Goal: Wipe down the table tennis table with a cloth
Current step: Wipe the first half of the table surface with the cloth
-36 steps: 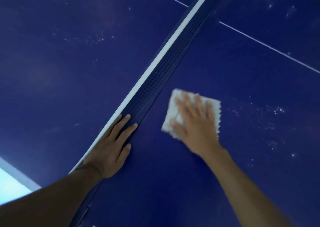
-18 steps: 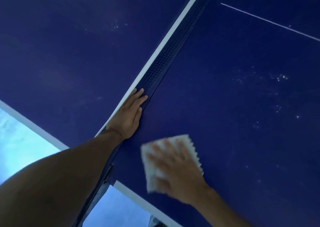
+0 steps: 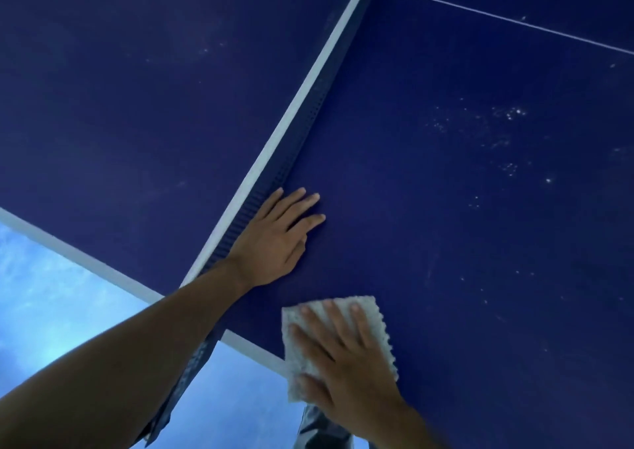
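The dark blue table tennis table (image 3: 463, 225) fills most of the view, split by its net (image 3: 308, 112) with a white top band running diagonally. My right hand (image 3: 346, 356) lies flat with spread fingers on a white cloth (image 3: 375, 314), pressing it onto the table at the near edge, the cloth's lower left corner overhanging the edge. My left hand (image 3: 274, 239) rests flat on the table surface right beside the foot of the net, fingers straight. White dust specks (image 3: 511, 114) dot the surface right of the net.
The table's white side edge line (image 3: 85, 261) runs along the lower left, with bright blue floor (image 3: 51, 311) beyond it. A thin white centre line (image 3: 514, 21) crosses the far right. The net's end hangs over the edge under my left forearm.
My right hand has pulled the cloth from beside the net towards me to the table's near edge. My left hand has shifted off the net onto the table surface beside it.
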